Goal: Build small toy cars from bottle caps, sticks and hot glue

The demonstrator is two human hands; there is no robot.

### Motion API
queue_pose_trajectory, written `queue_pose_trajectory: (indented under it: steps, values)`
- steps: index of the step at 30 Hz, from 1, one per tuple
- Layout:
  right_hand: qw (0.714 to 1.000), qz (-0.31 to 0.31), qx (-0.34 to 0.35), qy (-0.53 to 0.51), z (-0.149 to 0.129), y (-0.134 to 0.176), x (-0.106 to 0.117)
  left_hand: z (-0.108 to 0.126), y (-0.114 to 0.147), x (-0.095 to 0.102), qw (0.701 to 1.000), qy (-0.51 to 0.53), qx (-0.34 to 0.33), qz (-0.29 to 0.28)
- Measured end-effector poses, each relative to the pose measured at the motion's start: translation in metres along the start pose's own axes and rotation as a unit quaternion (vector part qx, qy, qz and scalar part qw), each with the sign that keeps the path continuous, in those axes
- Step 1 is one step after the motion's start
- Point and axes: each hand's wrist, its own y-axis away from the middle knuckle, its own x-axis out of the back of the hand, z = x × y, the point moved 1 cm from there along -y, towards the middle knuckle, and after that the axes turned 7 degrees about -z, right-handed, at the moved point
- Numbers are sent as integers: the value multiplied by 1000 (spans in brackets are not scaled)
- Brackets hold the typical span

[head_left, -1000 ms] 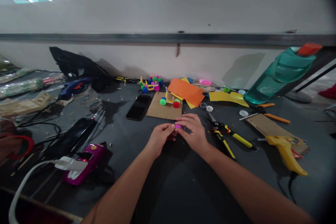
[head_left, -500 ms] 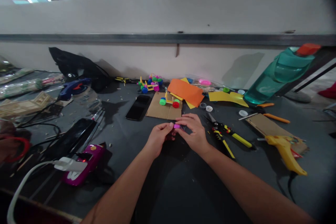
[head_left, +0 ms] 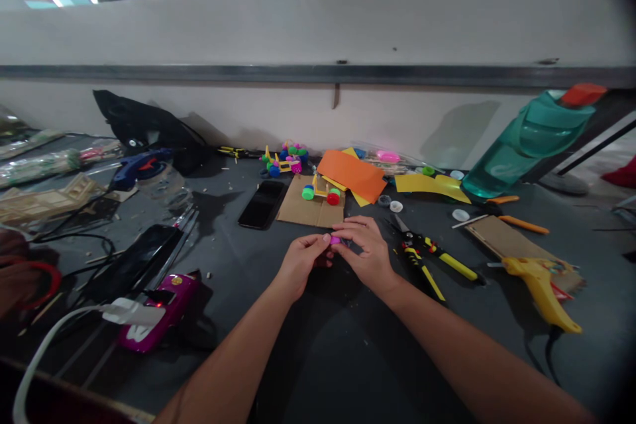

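Note:
A small lump of pink modelling clay (head_left: 334,239) sits between my two hands, low over the dark table. My left hand (head_left: 302,262) pinches it from the left with thumb and fingertips. From the other side my right hand (head_left: 366,252) closes its thumb and fingers on it, and they hide part of the lump. Just beyond the hands, a small model with a green wheel (head_left: 308,193) and a red wheel (head_left: 332,197) stands on a piece of cardboard (head_left: 293,212).
Pliers (head_left: 427,255) with yellow-black handles lie right of my hands, a yellow glue gun (head_left: 539,285) farther right. Left are a phone (head_left: 262,203) and a magenta power strip (head_left: 171,318). A teal bottle (head_left: 527,146) leans at the back right. Another person's hand (head_left: 14,278) holds red-handled scissors.
Less of the pink lump shows now between my fingertips. My hands have barely shifted. At the far left, the other person's hand and the red handle moved slightly right.

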Motion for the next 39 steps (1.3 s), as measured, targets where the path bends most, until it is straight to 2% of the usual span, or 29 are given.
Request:
queue_pose_trajectory:
  steps: [11,31,39]
  values:
    - [1000,-8,-1,-15,-1,1,0,-2,-1,-1,999,7,-7,31]
    - [1000,-8,-8,-24,-1,1,0,1,0,-1,1000,13,4,18]
    - [999,0,-16,-29,-3,0,2,0,0,0,999,18,5,31]
